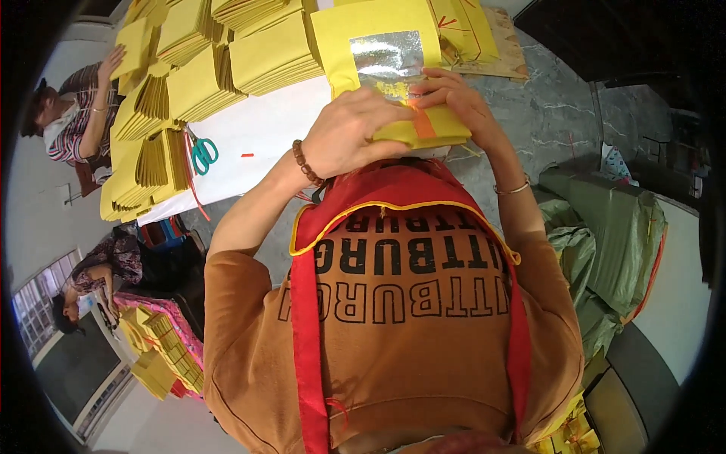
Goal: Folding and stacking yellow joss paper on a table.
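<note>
A thick stack of yellow paper (329, 30) with a silver foil patch lies in front of me at the table's edge. An orange strip (424, 125) crosses its near part. My left hand (359, 125) is closed on the stack's left side, thumb along the near edge and fingers over the top by the strip. From the right, my right hand (463, 102) grips the same stack, its bent fingers pressing on top beside the strip. The fingers partly hide the foil patch and the strip.
Several folded yellow paper stacks (276, 57) cover the table's far left. Teal-handled scissors (203, 155) and red strings are at the left edge. A person in a striped top (83, 113) touches yellow paper; another person (110, 265) is behind. Green wrapped bundles (605, 234) stand right.
</note>
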Action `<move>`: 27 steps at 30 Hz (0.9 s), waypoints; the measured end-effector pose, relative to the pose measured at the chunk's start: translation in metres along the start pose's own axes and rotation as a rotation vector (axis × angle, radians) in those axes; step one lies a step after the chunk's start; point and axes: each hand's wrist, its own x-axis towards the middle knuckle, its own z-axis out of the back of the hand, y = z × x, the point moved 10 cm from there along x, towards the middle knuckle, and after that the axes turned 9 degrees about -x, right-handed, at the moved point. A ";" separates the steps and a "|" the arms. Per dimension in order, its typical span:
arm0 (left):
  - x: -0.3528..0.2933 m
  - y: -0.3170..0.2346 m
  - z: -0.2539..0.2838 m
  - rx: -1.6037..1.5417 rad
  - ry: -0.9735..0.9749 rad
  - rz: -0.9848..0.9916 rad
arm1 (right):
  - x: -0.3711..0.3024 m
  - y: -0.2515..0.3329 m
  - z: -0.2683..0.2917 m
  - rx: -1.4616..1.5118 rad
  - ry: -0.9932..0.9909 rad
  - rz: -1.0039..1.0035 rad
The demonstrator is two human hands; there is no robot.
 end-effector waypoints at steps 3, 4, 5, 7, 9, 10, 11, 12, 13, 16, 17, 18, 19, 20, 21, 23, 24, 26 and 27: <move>-0.003 -0.001 0.009 0.009 -0.067 0.039 | 0.000 0.000 -0.001 0.016 0.001 -0.001; -0.003 -0.002 0.009 0.009 -0.065 0.037 | 0.000 -0.001 -0.002 0.023 0.006 -0.010; -0.002 0.001 0.008 -0.019 -0.053 0.081 | -0.001 -0.002 -0.003 0.023 0.003 -0.011; -0.002 0.006 0.008 -0.044 -0.043 0.125 | -0.003 -0.010 -0.004 0.129 -0.012 -0.053; -0.002 0.020 0.006 -0.203 -0.023 0.239 | -0.003 -0.011 -0.004 0.093 0.008 -0.042; -0.003 0.021 0.006 -0.201 -0.027 0.242 | -0.002 -0.011 -0.006 0.057 0.027 -0.033; -0.005 0.023 0.006 -0.228 -0.031 0.263 | -0.002 -0.011 -0.006 0.059 0.030 -0.030; -0.006 0.026 0.005 -0.255 -0.035 0.284 | -0.003 -0.013 -0.007 0.077 0.021 -0.039; -0.007 0.027 0.005 -0.253 -0.038 0.286 | -0.003 -0.014 -0.006 0.095 0.011 -0.047; -0.008 0.029 0.005 -0.241 -0.044 0.316 | -0.003 -0.010 -0.005 0.138 -0.004 -0.024; -0.010 0.034 0.005 -0.270 -0.051 0.383 | -0.002 -0.009 -0.005 0.139 -0.002 -0.022; -0.013 0.039 0.004 -0.299 -0.059 0.450 | -0.002 -0.009 -0.006 0.145 0.006 -0.025; -0.013 0.039 0.004 -0.296 -0.064 0.451 | -0.001 -0.009 -0.006 0.151 0.013 -0.028; -0.014 0.040 0.004 -0.301 -0.067 0.469 | -0.001 -0.010 -0.007 0.152 0.017 -0.024; -0.015 0.041 0.004 -0.307 -0.069 0.486 | -0.002 -0.011 -0.007 0.156 0.016 -0.024; -0.015 0.042 0.004 -0.313 -0.081 0.488 | -0.002 -0.011 -0.007 0.160 0.017 -0.020; -0.015 0.043 0.004 -0.319 -0.090 0.490 | -0.002 -0.011 -0.007 0.164 0.010 -0.032; -0.015 0.045 0.004 -0.343 -0.096 0.515 | -0.002 -0.012 -0.008 0.168 0.006 -0.040; -0.017 0.046 0.003 -0.371 -0.096 0.539 | -0.003 -0.014 -0.008 0.186 -0.001 -0.045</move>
